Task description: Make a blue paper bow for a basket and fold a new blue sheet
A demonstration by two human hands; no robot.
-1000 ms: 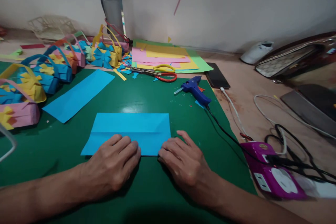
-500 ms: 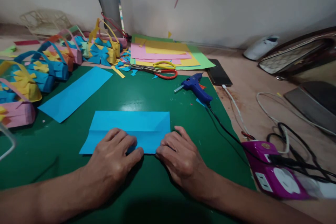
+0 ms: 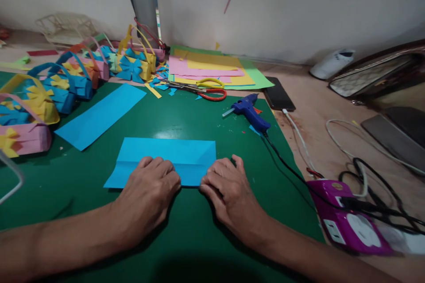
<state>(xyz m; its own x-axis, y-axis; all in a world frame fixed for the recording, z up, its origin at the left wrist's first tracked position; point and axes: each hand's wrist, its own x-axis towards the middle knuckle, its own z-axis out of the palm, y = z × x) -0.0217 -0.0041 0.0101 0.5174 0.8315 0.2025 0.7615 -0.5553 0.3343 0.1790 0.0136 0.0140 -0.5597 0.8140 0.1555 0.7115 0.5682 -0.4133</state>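
Observation:
A sheet of blue paper [image 3: 169, 150] lies in front of me on a green mat [image 3: 186, 247], with a crease running across it. My left hand [image 3: 151, 194] is closed on the paper's near edge, left of its middle, fingers curled and thumb tucked in. Close to the near right corner, my right hand [image 3: 229, 199] pinches the same edge, its little finger raised. The near edge lifts slightly between the hands. A second blue paper strip [image 3: 101, 117] lies slantwise farther left, touched by neither hand.
Small paper baskets with bows [image 3: 66, 93] line the left side. Scissors [image 3: 199, 87] lie before stacked coloured paper [image 3: 212, 66]. A blue glue gun [image 3: 250, 112] is at right, its cord reaching a purple power socket box [image 3: 348, 216]. A phone [image 3: 279, 93] charges nearby.
My left thumb has drawn in against the curled fingers at the paper's near edge. That edge has moved slightly away from me with both hands. The view has shifted a little.

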